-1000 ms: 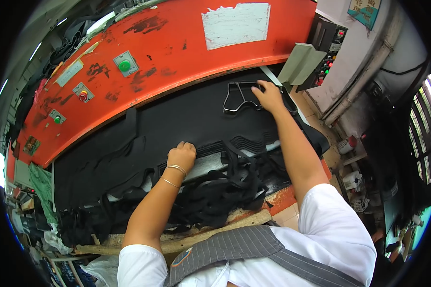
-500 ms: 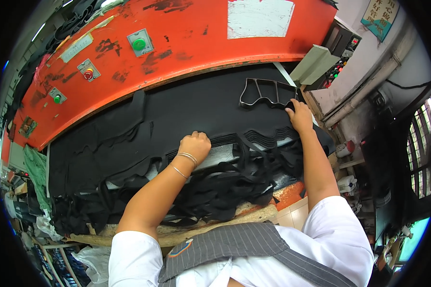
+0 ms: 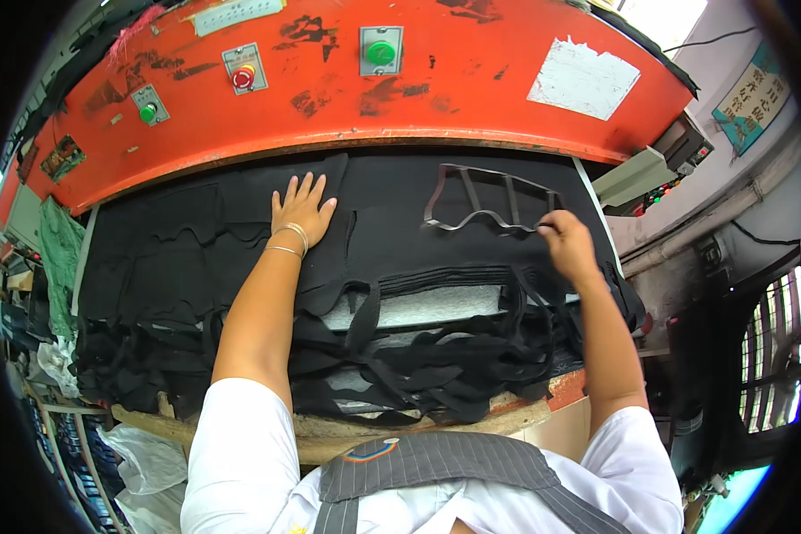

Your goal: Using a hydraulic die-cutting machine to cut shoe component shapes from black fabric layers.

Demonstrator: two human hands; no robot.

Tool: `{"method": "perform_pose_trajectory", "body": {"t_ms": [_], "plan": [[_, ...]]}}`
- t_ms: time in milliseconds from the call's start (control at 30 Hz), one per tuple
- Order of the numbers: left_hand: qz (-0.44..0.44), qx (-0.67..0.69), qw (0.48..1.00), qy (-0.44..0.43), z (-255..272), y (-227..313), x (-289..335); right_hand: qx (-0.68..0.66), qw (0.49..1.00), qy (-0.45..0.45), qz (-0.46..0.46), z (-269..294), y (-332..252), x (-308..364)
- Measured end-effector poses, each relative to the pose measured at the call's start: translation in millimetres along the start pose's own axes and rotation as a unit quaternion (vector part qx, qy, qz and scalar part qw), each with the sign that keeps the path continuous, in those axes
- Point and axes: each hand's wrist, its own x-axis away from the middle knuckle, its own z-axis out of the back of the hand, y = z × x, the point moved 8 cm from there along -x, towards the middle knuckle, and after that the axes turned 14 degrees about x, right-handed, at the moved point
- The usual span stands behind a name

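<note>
My right hand [image 3: 568, 242] grips the right end of a metal cutting die [image 3: 513, 200], an open steel frame with cross bars and a wavy near edge. The die is over the layered black sheet material [image 3: 387, 218]; whether it touches the surface I cannot tell. To the left, my left hand [image 3: 301, 214] lies flat with fingers spread on the black material, beside an upturned edge. Wavy cut lines show in the sheet left of that hand.
Behind the table rises an orange machine beam [image 3: 329, 98] with green buttons and a red emergency knob [image 3: 243, 77]. Tangled black offcuts [image 3: 418, 378] hang along the front edge, above a worn wooden rail [image 3: 481, 423]. A control box [image 3: 663, 173] stands at the far right.
My left hand has gone from a closed pose at the near edge to lying flat farther left. The die, in my right hand, now sits slightly lower in view. The whole view has shifted.
</note>
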Motion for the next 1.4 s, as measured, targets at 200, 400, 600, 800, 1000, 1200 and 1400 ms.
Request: {"method": "perform_pose_trajectory", "body": {"t_ms": [200,400,600,800,1000,1200,1400], "plan": [[-0.102,0.057,0.987,0.109,17.6,15.2,27.3,-0.019,0.998,-0.056,0.02,-52.5,-71.5,-2.5],[-0.17,0.216,0.956,0.103,5.3,45.3,137.0,0.028,0.997,-0.061,0.028,-69.2,-78.0,-0.9],[-0.114,0.189,0.945,0.24,-7.2,49.0,154.3,-0.015,0.996,-0.046,0.077,-67.0,-80.1,3.0],[-0.108,0.211,0.918,0.317,-4.7,52.8,156.6,-0.083,0.995,-0.045,0.016,-65.6,16.1,10.2],[-0.113,0.177,0.918,0.337,-5.7,47.4,152.3,-0.001,0.987,-0.13,0.09,-83.2,1.2,12.6],[-0.106,0.169,0.916,0.348,-5.2,48.1,149.5,-0.03,0.986,-0.126,0.104,-84.2,-1.7,9.1],[-0.089,0.158,0.924,0.338,-3.7,46.0,148.5,-0.007,0.987,-0.108,0.122,-84.2,-6.5,3.6]]}}
